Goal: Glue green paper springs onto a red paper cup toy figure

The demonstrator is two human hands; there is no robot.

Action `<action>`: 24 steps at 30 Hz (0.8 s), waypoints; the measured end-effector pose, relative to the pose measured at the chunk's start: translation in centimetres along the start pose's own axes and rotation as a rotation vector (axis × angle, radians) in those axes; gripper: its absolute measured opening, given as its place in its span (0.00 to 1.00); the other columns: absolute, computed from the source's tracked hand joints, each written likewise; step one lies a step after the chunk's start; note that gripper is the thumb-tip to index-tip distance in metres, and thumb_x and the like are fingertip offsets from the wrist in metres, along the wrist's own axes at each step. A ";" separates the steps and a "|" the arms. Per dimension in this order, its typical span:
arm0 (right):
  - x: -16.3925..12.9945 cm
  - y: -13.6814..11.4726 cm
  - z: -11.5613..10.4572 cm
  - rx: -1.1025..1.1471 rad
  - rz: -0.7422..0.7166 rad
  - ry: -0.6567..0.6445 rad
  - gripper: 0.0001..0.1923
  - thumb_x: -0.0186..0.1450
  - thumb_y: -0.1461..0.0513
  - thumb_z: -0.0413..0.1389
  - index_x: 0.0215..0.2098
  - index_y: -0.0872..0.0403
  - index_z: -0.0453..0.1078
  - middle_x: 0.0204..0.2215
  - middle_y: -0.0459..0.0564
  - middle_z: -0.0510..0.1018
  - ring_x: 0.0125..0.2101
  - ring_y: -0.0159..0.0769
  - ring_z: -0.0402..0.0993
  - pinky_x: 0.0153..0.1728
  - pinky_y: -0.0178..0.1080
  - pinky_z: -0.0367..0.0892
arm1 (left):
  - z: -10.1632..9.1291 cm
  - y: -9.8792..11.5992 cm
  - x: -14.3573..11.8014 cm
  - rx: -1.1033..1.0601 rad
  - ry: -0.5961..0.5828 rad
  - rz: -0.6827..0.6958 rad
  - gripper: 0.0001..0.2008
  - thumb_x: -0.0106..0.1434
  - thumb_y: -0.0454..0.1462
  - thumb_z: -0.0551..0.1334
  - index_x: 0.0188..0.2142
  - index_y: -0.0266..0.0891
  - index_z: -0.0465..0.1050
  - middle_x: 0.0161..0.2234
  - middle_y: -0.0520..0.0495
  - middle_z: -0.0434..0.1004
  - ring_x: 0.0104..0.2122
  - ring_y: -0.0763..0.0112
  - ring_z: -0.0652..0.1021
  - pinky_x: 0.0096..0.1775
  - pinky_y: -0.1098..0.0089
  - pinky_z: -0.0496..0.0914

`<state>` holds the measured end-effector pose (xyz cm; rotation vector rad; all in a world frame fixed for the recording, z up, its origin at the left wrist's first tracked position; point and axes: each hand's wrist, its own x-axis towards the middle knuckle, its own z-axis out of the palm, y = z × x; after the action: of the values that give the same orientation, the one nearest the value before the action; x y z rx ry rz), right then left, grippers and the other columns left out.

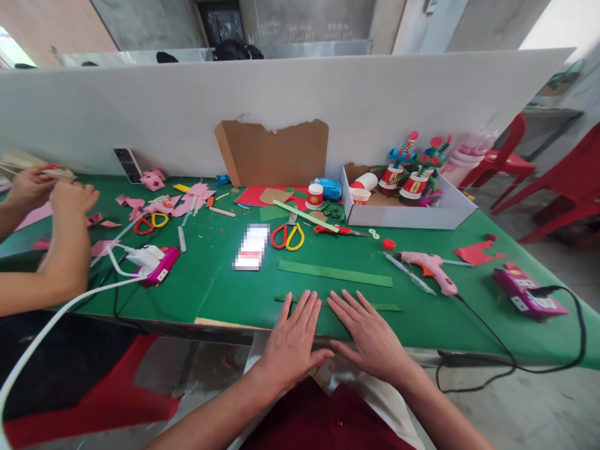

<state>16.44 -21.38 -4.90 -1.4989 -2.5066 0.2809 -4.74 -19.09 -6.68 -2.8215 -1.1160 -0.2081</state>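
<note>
left hand (290, 340) flat, right hand (372, 337) flat, fingers spread

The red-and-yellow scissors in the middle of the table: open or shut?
Shut: the scissors lie flat on the green table, blades together, pointing away.

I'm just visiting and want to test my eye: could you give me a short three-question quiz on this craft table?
1. True or false: both of the person's hands, left hand and right hand, lie flat and open at the table edge.
2. Which tool lies right of the right hand? A) pink glue gun B) hammer C) stapler
3. What thin thing do the fingertips rest on?

Key:
1. True
2. A
3. A narrow green paper strip; a wider green strip lies beyond it.
</note>
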 end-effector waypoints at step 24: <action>0.2 -1.0 -0.6 0.076 0.063 -0.024 0.38 0.62 0.51 0.55 0.67 0.54 0.53 0.66 0.55 0.58 0.66 0.49 0.50 0.66 0.56 0.44 | 0.0 0.6 0.3 -0.047 0.090 -0.006 0.36 0.68 0.54 0.44 0.65 0.31 0.54 0.63 0.33 0.61 0.63 0.53 0.62 0.61 0.50 0.58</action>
<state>15.65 -21.62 -4.01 -1.5558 -2.4412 0.4018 -4.18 -19.31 -6.70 -2.8178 -1.1153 -0.3634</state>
